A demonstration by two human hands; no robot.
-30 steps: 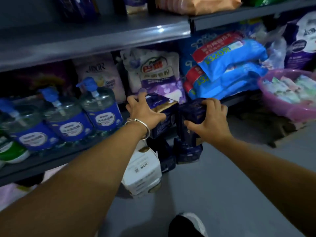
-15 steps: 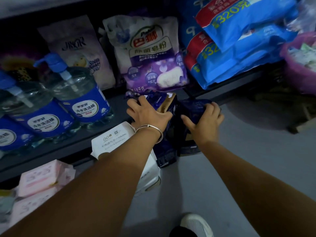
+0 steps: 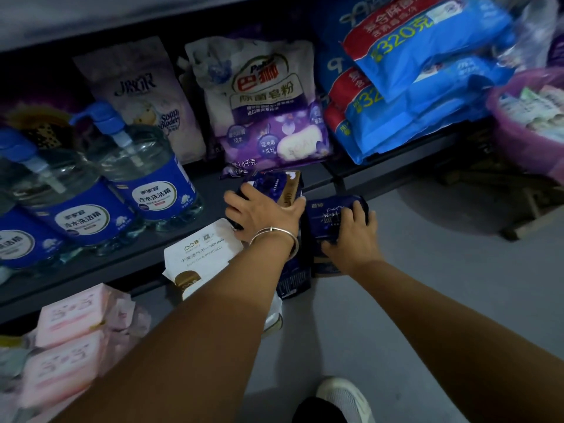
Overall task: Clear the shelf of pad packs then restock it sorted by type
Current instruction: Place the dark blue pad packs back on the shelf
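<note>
Two stacks of dark blue pad packs stand on the grey floor against the shelf's front edge. My left hand [image 3: 262, 213], with a silver bangle, grips the top dark blue and gold pack [image 3: 282, 186] of the left stack. My right hand [image 3: 351, 239] holds the top dark blue pack [image 3: 328, 216] of the right stack, fingers curled over its far edge. A white pad pack [image 3: 201, 254] lies left of the stacks. Pink pad packs [image 3: 70, 340] are piled at lower left under the shelf [image 3: 195, 181].
On the shelf stand clear detergent jugs [image 3: 146, 181] with blue pumps, a soap powder bag [image 3: 262, 105] and blue 320 g bags [image 3: 427, 87]. A pink basin [image 3: 518, 141] of small packets sits at right. My white shoe [image 3: 345, 398] is on the floor below.
The view has dipped lower and closer to the shelf. Both hands came down with the dark blue packs onto the floor stacks and keep their grip.
</note>
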